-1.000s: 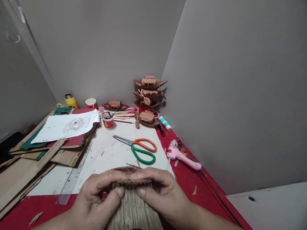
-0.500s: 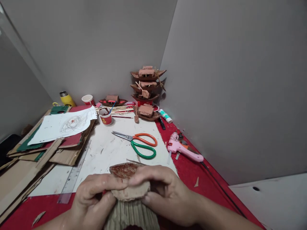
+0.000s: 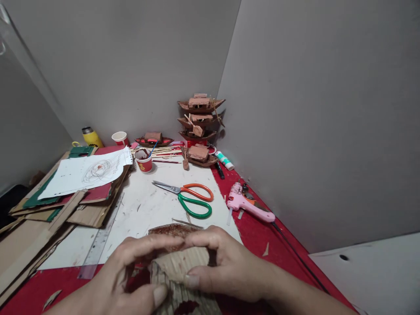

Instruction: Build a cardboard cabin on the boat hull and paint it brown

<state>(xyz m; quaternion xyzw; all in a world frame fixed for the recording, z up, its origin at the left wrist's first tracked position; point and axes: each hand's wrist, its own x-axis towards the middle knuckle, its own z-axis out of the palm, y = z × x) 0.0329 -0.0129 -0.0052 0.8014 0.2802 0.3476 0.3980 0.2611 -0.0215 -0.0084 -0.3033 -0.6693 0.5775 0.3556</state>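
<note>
Hands meet at the near edge of the tabletop over a piece of corrugated cardboard (image 3: 180, 273), its ribbed brown sheet curled up between them. The left hand (image 3: 123, 280) lies mostly flat, forefinger stretched across the top of the cardboard and thumb pressing its lower ribbed part, fingers only loosely bent. The right hand (image 3: 226, 267) is curled closer, forefinger hooked over the upper rim and thumb pinching the front face, so the sheet is gripped between them. Just behind the fingertips a brown painted boat hull (image 3: 170, 229) lies on the white sheet (image 3: 147, 205) that covers the middle of the red tabletop (image 3: 262, 245). Further back on that sheet rest scissors (image 3: 190, 199) with one orange and one green handle. A pink glue gun (image 3: 249, 205) sits near the right edge, its cord trailing toward the near corner. A steel ruler (image 3: 101, 238) lies slantwise beside a heap of cardboard and a scribbled paper (image 3: 87, 170) along the left edge. In the far corner stands a stack of model boats (image 3: 200, 118), with a red paint cup (image 3: 143, 160), a glue tube (image 3: 225, 160) and a yellow flask (image 3: 90, 136) along the far edge.
</note>
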